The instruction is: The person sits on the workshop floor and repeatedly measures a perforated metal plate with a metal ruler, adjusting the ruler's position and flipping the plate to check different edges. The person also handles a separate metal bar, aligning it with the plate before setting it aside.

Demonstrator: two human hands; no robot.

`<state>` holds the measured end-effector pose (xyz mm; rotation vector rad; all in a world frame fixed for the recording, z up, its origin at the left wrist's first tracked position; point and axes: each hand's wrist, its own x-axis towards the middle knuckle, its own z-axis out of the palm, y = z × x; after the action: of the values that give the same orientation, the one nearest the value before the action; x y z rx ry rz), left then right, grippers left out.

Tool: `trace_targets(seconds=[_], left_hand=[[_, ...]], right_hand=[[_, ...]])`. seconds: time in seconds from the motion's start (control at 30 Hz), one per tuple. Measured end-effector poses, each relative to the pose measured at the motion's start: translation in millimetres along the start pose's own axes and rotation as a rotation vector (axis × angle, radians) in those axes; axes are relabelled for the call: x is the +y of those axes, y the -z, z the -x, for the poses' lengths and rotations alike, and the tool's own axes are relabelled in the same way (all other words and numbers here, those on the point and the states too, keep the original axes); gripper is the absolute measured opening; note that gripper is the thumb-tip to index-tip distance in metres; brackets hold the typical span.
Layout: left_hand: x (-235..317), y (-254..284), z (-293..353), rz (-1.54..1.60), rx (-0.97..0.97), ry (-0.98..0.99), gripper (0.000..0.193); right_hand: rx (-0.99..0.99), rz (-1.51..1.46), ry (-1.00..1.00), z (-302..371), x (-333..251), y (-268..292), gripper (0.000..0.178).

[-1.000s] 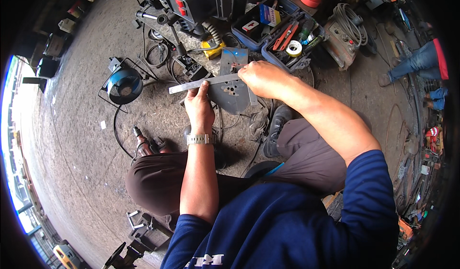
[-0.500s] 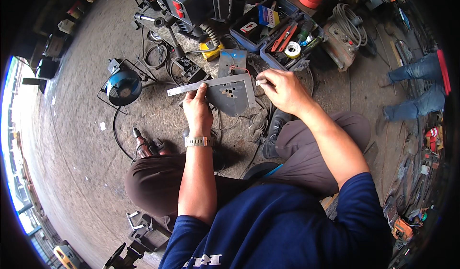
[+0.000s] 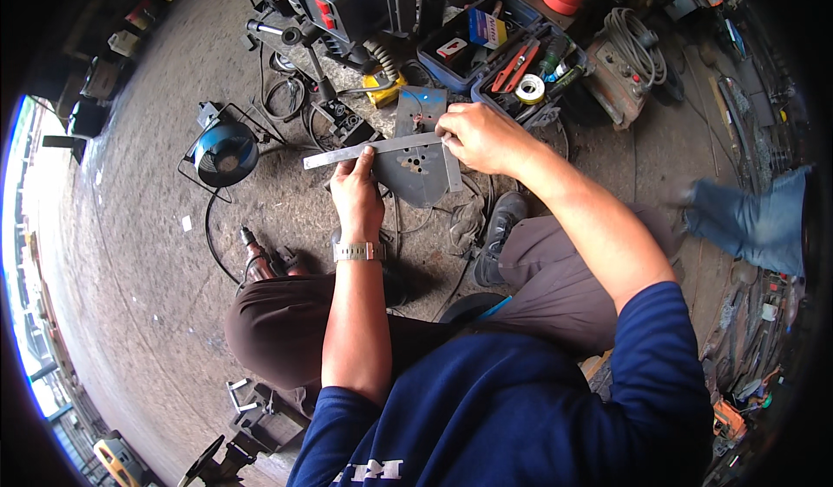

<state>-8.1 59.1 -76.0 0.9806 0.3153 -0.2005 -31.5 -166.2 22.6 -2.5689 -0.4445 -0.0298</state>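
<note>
My left hand [image 3: 357, 194] is closed on an L-shaped metal square [image 3: 327, 156], its thumb on top of the long arm and its fingers underneath. The square lies over a dark grey metal plate [image 3: 401, 176] with a rounded near end and several holes. Blue marks show on the plate's far, narrower part. At the square's corner, my right hand [image 3: 482, 137] is pinched tight by the upper edge of the long arm. Whatever sits between its fingertips is hidden. The square's short arm points back toward me along the plate's right side.
Beyond the plate stands an open blue toolbox [image 3: 451, 75] with tools and a tape roll [image 3: 529, 89]. A blue round fan-like device [image 3: 225, 154] is on the left floor, a power drill [image 3: 258, 260] nearer me. Coiled cable [image 3: 633, 40] lies at right; a person's jeans [image 3: 751, 222] pass there.
My right hand has moved left onto the square's corner; earlier it held a small pale piece just off it. My left hand stays put. The person at right has stepped nearer.
</note>
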Motion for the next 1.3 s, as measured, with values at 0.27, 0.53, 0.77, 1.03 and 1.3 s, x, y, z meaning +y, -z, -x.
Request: trace_targets(seconds=[0.27,0.53,0.77,1.03,1.3], left_hand=[[-3.9,1.7,-1.9,0.008,-0.008,-0.023,0.015],[-3.1,2.5,-2.7,-0.014,-0.020,-0.016,0.018],[-5.4,3.5,-5.0,0.000,-0.041,-0.019,0.020],[-0.5,-1.3,0.6,0.026,0.008,0.020,0.016],[3.8,2.5,-0.3,0.059,0.009,0.043,0.015]], right_hand=[[-0.164,0.136,0.034,-14.6,-9.2,4.8,0.013],[-0.175,0.257,0.037,-16.0,-15.7,-10.1,0.011],[-0.251,0.300,0.000,-18.1,-18.4,-7.8,0.012],[0.112,-0.451,-0.334,41.5,-5.4,20.0,0.012],[-0.021,-1.424,-0.801,76.6,-8.2,-32.8,0.005]])
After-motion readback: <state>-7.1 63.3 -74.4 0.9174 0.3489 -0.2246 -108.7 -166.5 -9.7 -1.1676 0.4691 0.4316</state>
